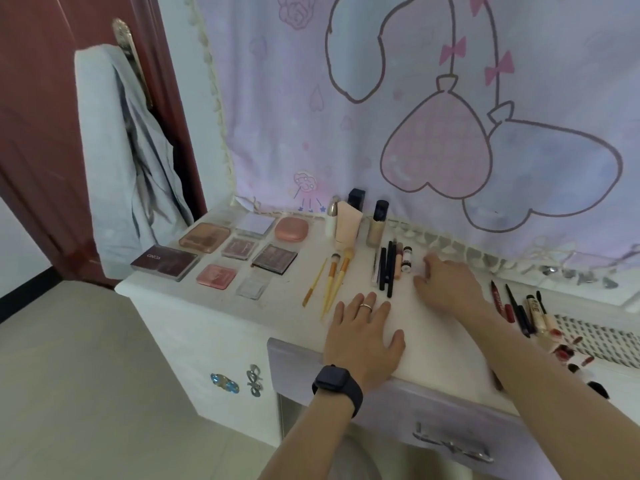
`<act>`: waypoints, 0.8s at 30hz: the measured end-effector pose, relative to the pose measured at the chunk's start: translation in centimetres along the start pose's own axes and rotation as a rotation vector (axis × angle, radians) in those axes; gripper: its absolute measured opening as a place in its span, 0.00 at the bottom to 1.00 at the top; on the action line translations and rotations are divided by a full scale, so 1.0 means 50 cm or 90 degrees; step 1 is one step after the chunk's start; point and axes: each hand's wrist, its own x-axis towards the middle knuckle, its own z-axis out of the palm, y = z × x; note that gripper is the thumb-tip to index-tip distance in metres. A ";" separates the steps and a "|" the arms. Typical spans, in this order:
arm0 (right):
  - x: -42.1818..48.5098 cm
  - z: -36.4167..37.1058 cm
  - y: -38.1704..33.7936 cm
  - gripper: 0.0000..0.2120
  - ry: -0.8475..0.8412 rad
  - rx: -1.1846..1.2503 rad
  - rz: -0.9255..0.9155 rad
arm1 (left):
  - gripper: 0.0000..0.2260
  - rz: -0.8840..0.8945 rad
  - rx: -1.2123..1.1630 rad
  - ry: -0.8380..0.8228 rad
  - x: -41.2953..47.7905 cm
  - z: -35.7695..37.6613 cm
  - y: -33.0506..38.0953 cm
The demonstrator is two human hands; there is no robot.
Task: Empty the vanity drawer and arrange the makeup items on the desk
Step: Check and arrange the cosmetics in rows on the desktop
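On the white desk (284,306) lie several palettes and compacts (221,252) in rows at the left. Three yellow-handled brushes (332,278) lie beside them. Bottles and a pink tube (348,225) stand at the back. A row of dark pencils and small tubes (391,266) lies in the middle. My left hand (363,332) rests flat on the desk, fingers spread, a ring on one finger. My right hand (446,284) reaches to the right end of the pencil row, fingers bent down at the desk; whether it holds anything is hidden. The lilac drawer front (398,393) is below my arms.
More pencils, mascara and lipsticks (533,317) lie at the right near a patterned mat (595,341). A lilac cartoon cloth (415,98) hangs behind the desk. A grey garment (121,161) hangs on the red door at the left. Tiled floor lies below left.
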 end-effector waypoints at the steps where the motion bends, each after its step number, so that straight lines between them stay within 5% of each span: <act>1: -0.007 -0.002 0.000 0.14 0.027 0.013 0.015 | 0.28 -0.002 0.002 0.001 0.000 0.000 0.000; 4: -0.026 -0.010 0.003 0.06 0.087 0.078 0.029 | 0.28 -0.005 -0.002 -0.001 0.000 0.000 0.000; 9: -0.127 -0.066 -0.017 0.23 0.073 0.456 0.108 | 0.27 -0.003 -0.003 0.001 -0.003 -0.002 0.002; 14: -0.324 -0.084 -0.009 0.21 0.097 0.767 0.074 | 0.26 0.007 -0.011 0.012 -0.011 -0.008 0.004; 24: -0.540 -0.027 0.069 0.07 0.154 0.858 0.199 | 0.17 0.099 -0.351 0.062 -0.108 -0.006 0.093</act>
